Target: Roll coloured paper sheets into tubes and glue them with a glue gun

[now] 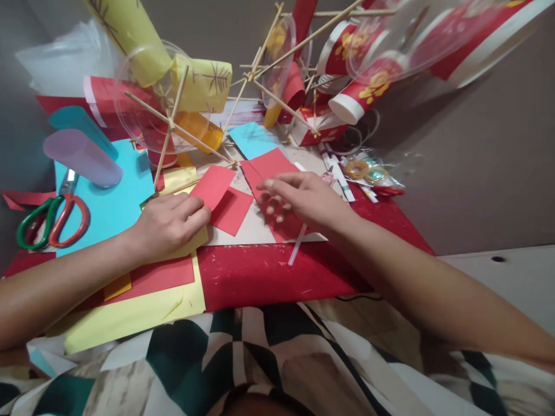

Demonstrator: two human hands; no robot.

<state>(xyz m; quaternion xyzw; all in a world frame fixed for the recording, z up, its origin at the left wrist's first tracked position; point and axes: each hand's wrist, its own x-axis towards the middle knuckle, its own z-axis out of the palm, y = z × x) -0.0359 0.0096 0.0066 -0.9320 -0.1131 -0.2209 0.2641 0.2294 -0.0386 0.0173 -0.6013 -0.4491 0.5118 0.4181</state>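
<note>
My left hand (173, 224) is closed, its thumb and fingers pinching the lower corner of a small red paper rectangle (213, 186). Beneath that piece, a second red paper piece (234, 212) lies on the pale board (223, 238). My right hand (299, 199) hovers over a larger red paper sheet (277, 167) with its fingers apart and nothing in them. A thin translucent strip (297, 247) pokes out past the board's front edge, below the right hand.
Scissors (67, 202) with green and orange handles rest on blue paper (104, 214) at left. Wooden stick frames (171, 124) with clear discs and paper cups (366, 86) stand behind. Markers (336, 170) and a bag of tape rolls (373, 169) lie right. Yellow paper (143, 315) overhangs the near edge.
</note>
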